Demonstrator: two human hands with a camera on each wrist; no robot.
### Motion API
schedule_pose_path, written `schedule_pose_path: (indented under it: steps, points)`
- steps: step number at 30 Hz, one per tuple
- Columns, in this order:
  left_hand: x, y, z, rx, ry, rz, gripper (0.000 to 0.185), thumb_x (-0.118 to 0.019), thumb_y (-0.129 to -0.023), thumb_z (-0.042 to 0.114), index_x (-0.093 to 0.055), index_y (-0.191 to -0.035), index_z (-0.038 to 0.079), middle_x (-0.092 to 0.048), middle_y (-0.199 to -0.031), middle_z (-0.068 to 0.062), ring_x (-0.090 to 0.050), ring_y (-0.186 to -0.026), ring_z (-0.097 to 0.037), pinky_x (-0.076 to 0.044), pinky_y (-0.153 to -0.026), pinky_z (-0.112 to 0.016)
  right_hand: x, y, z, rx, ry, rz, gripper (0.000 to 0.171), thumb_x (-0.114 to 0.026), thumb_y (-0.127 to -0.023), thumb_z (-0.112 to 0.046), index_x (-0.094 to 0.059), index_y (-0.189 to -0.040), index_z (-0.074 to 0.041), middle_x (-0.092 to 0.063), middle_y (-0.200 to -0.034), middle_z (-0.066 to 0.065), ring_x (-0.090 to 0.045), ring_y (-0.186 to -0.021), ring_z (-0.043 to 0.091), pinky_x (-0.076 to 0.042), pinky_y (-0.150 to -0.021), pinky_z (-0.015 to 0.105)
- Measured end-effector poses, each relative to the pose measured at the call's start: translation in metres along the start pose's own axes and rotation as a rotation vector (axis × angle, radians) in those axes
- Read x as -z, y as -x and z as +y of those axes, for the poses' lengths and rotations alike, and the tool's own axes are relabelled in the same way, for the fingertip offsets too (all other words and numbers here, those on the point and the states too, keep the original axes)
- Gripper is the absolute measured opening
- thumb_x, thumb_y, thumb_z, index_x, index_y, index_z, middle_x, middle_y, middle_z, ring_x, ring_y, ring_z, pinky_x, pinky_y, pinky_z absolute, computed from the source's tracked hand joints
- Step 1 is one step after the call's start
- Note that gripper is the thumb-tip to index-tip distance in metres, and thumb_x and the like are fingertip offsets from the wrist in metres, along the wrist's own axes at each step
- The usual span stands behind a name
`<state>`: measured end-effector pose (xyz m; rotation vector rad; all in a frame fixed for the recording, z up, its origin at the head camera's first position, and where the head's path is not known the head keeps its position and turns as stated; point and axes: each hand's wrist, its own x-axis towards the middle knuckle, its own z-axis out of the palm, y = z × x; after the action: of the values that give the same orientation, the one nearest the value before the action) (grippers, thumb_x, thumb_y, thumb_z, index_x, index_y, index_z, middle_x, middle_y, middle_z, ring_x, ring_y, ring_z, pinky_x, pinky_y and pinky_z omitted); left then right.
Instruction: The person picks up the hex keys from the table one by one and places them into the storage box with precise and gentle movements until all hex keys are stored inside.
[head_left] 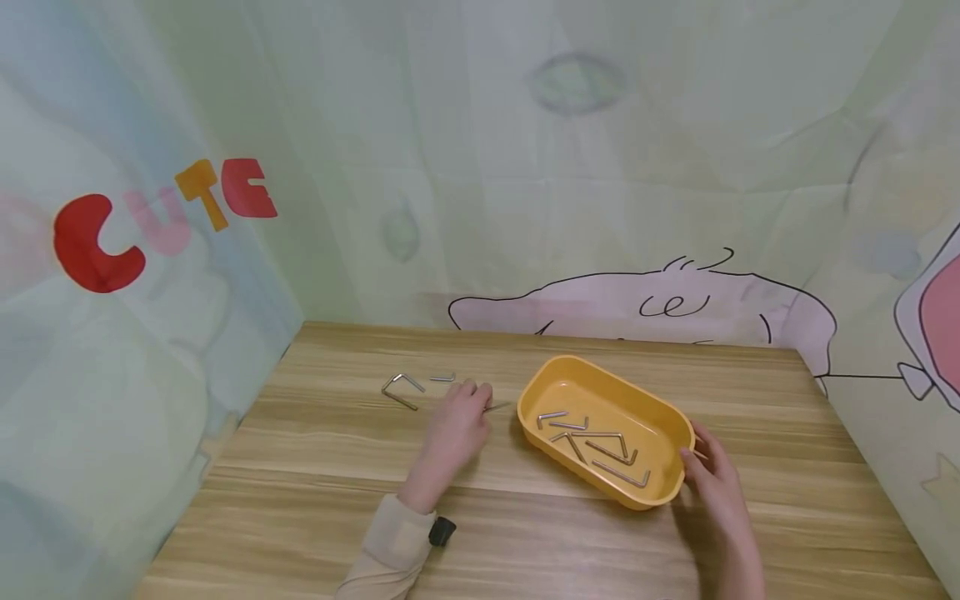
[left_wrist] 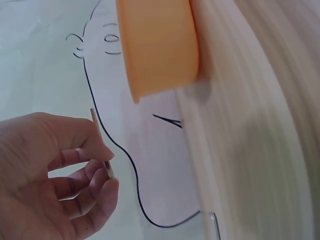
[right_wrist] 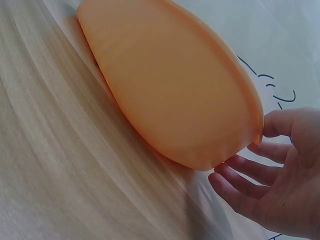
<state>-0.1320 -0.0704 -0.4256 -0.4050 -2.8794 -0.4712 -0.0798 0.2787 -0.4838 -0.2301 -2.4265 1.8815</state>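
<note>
Steel hex key (left_wrist: 101, 142) pinched in the left hand (head_left: 453, 429) could slip (thin grip); right hand (head_left: 716, 483), fingers loosely apart, steadies the yellow tray (head_left: 678, 417).

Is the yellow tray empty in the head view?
No, the yellow tray holds several metal hex keys lying on its floor.

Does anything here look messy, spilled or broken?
Nothing looks broken or spilled. Several hex keys lie jumbled in the yellow tray, which sits askew to the table edge. Two more hex keys lie loose on the wooden table near the left hand, which pinches one. The right hand touches the tray's end.
</note>
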Motion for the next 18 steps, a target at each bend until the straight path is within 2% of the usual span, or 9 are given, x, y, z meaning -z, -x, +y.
schedule_pose_path:
  steps: [4, 8, 11, 18]
  points:
    - [0.002, -0.004, 0.011, -0.028, 0.016, -0.012, 0.021, -0.069, -0.074, 0.000, -0.058, -0.088, 0.012, -0.054, -0.083, -0.001, -0.047, -0.079, -0.017, -0.043, -0.065, -0.027, 0.000, 0.000, 0.000, -0.014, -0.022, 0.001, 0.053, -0.045, -0.101, -0.018, -0.027, -0.149, -0.001, -0.047, -0.120, -0.009, -0.050, -0.101, -0.012, -0.047, -0.081, 0.008]
    - [0.003, -0.009, 0.022, -0.049, 0.029, -0.035, 0.021, -0.069, -0.075, 0.001, -0.060, -0.091, 0.012, -0.055, -0.087, 0.000, -0.048, -0.081, -0.016, -0.046, -0.067, -0.025, 0.000, 0.001, 0.000, -0.037, -0.052, -0.002, 0.056, -0.047, -0.101, -0.022, -0.026, -0.149, -0.002, -0.046, -0.126, 0.001, -0.051, -0.103, -0.009, -0.046, -0.082, 0.008]
    - [0.003, -0.013, 0.030, -0.084, 0.009, -0.045, 0.021, -0.068, -0.078, 0.003, -0.060, -0.094, 0.013, -0.057, -0.090, 0.000, -0.050, -0.084, -0.015, -0.048, -0.069, -0.025, 0.000, 0.001, 0.000, -0.038, -0.056, -0.004, 0.057, -0.047, -0.101, -0.023, -0.026, -0.149, -0.003, -0.045, -0.129, 0.005, -0.050, -0.103, -0.009, -0.046, -0.082, 0.008]
    - [-0.002, -0.023, 0.045, -0.137, -0.010, -0.067, 0.027, -0.068, -0.076, 0.004, -0.061, -0.100, 0.013, -0.056, -0.091, 0.000, -0.050, -0.086, -0.014, -0.048, -0.068, -0.022, 0.000, 0.001, -0.002, -0.038, -0.042, -0.010, 0.056, -0.046, -0.101, -0.022, -0.026, -0.149, -0.002, -0.046, -0.124, -0.001, -0.050, -0.102, -0.009, -0.047, -0.082, 0.009]
